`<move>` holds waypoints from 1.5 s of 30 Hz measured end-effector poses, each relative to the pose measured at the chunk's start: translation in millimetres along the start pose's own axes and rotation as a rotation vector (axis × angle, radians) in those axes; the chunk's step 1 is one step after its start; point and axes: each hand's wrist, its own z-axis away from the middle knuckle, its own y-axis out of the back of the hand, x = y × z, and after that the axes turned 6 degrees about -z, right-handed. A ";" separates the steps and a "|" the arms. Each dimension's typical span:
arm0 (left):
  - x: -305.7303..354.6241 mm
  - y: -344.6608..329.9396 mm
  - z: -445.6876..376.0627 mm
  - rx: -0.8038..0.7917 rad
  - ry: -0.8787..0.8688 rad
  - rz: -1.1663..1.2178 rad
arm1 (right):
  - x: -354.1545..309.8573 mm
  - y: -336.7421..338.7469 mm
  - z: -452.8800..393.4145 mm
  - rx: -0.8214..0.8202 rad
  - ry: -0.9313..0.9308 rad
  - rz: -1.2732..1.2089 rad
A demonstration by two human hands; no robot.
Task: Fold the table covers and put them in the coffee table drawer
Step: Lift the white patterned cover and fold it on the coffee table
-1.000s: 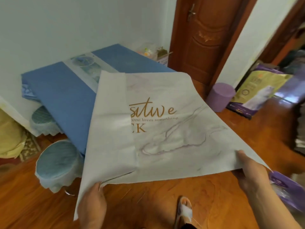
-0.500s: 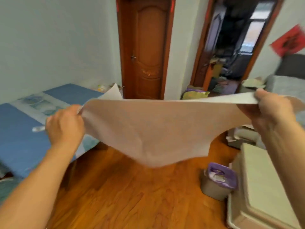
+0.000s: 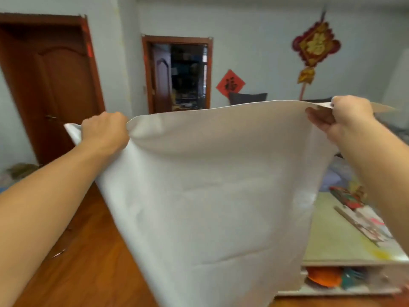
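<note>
Above the floor, my left hand (image 3: 104,131) and right hand (image 3: 345,116) pinch the table cover's (image 3: 212,185) top corners, spreading it flat, likely for folding.

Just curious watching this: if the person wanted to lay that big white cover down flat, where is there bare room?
The coffee table top is bare between the hanging table cover and the colourful clutter along its right side. The wooden floor left of the cover is also open. The shelf under the tabletop looks crowded.
</note>
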 end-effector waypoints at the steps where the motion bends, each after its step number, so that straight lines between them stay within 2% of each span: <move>1: 26.3 -3.6 -1.2 -0.031 -0.032 0.015 | -5.0 15.5 -11.8 0.032 0.008 0.017; 6: 151.1 -37.2 -8.1 -0.092 -0.199 0.039 | -22.3 85.5 -79.6 0.163 0.089 0.026; 12: 282.2 -77.9 -22.0 -0.107 -0.361 0.128 | -39.0 133.3 -180.4 0.296 0.156 0.080; 20: 412.1 -115.8 -74.7 -0.195 -0.344 0.093 | -41.2 197.0 -309.2 0.408 0.110 0.139; 23: 454.7 -117.6 -83.9 -0.179 -0.351 0.075 | -42.9 226.1 -351.8 0.418 0.057 0.081; 25: 476.5 -121.1 -89.3 -0.113 -0.353 0.043 | -43.6 243.5 -382.1 0.407 0.036 0.090; 28: 506.3 -120.2 -84.8 0.071 -0.353 -0.132 | -45.3 265.9 -423.4 0.351 -0.010 0.101; 29: 515.4 -116.8 -80.2 0.081 -0.341 -0.154 | -45.5 274.0 -435.4 0.323 -0.023 0.125; 32: 538.9 -104.2 -66.5 -0.021 -0.245 -0.016 | -49.7 291.9 -466.4 0.194 -0.089 0.147; 34: 549.4 -101.4 -59.6 -0.084 -0.192 -0.013 | -50.7 299.3 -485.1 0.161 -0.129 0.138; 39: 563.0 -96.1 -40.7 0.007 -0.182 -0.193 | -53.7 294.2 -518.0 0.141 -0.172 0.148; 43: 567.7 -82.7 -57.3 0.035 -0.123 -0.274 | -56.0 268.9 -543.9 0.081 -0.131 0.171; 45: 571.2 -79.2 -71.8 0.046 -0.100 -0.288 | -51.4 256.8 -563.6 0.111 -0.074 0.296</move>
